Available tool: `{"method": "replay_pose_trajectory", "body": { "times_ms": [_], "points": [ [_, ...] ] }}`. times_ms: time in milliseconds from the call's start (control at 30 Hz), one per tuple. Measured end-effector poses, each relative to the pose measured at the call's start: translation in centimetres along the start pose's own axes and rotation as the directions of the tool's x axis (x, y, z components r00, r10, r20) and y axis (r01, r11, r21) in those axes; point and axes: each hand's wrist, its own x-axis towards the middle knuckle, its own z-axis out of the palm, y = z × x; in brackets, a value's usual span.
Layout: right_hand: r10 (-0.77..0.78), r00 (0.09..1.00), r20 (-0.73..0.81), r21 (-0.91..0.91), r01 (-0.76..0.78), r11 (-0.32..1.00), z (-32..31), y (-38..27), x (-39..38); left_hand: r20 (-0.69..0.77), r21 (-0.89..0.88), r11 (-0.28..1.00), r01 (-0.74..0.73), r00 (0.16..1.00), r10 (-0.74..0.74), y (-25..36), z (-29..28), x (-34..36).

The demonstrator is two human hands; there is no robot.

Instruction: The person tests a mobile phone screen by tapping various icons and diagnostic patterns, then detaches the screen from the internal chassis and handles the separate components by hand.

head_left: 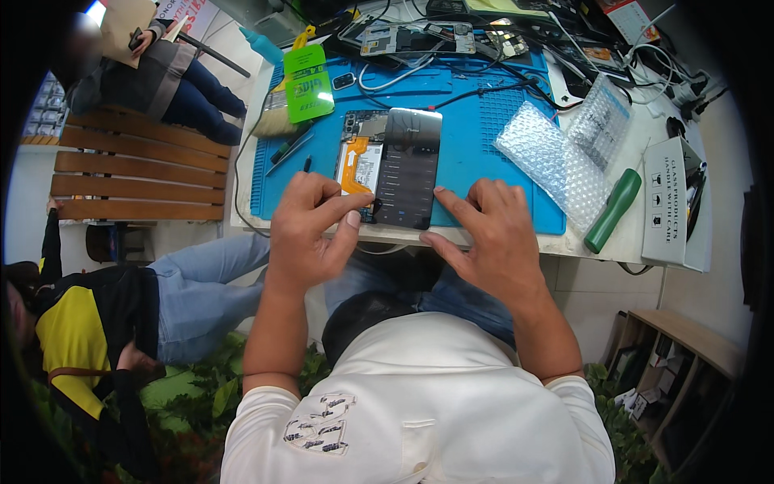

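Note:
An opened phone lies on the blue work mat [463, 153]. Its body [360, 157] on the left shows an orange flex cable, a battery and circuit boards. Beside it on the right rests the dark glossy screen [409, 169], lit with rows of a list. My left hand [310, 230] is at the body's lower end, index fingertip on its bottom corner near the screen, thumb apart, other fingers curled. At the screen's lower right is my right hand [493, 234], its index finger at the side edge and thumb near the bottom corner, spread apart.
Bubble wrap [548, 153] and a green-handled tool [613, 211] lie right, by a white box [673, 202]. A brush [278, 117], a screwdriver [289, 149] and a green package [309, 85] sit left. Phone parts [419, 39] and cables crowd the back. Two people are at left.

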Motion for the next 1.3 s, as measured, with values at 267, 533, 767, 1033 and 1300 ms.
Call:
{"method": "replay_pose_trajectory", "body": {
  "times_ms": [267,533,767,1033,1300],
  "points": [
    [-0.008,1.000,-0.004,-0.014,0.008,1.000,0.1,0.0,0.1,0.109,-0.001,0.992,-0.122,0.987,0.122,-0.2,0.4,-0.3],
    [-0.007,1.000,0.011,-0.021,0.007,1.000,0.0,0.0,0.1,0.048,-0.025,0.997,-0.072,0.996,0.074,-0.2,-0.3,-0.1],
    [-0.008,1.000,0.011,-0.028,0.008,1.000,-0.1,-0.1,0.2,0.014,0.014,0.998,-0.063,0.998,0.063,-0.6,-1.2,0.1],
    [-0.006,1.000,0.016,-0.016,0.006,1.000,-0.3,-0.2,0.3,0.024,-0.016,0.998,-0.059,0.998,0.059,-0.8,-0.1,0.3],
    [-0.001,1.000,0.010,0.004,0.001,1.000,-0.3,-0.1,0.3,0.057,0.025,0.994,-0.110,0.992,0.108,-0.4,1.6,1.7]
  ]
}}
